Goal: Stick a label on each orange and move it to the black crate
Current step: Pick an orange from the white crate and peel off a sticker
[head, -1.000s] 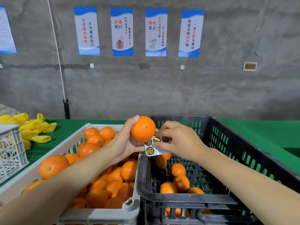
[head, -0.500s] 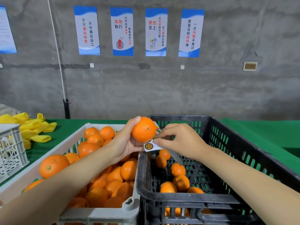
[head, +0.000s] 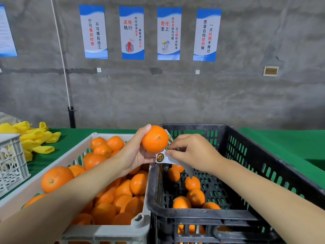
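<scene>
Once the right hand (head: pixel 195 154) had shifted up against the left hand's (head: pixel 135 155) gripped orange (head: pixel 154 139), its fingertips (head: pixel 168 152) pinched the label sheet (head: pixel 162 158), probably peeling one free.

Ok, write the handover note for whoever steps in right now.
Left hand grips one orange above where the crates meet. Right hand pinches the label sheet beside that orange; no label shows on its near side. Done: several oranges lie in the black crate. Left: label this one, drop it in, then work through the full white crate.
</scene>
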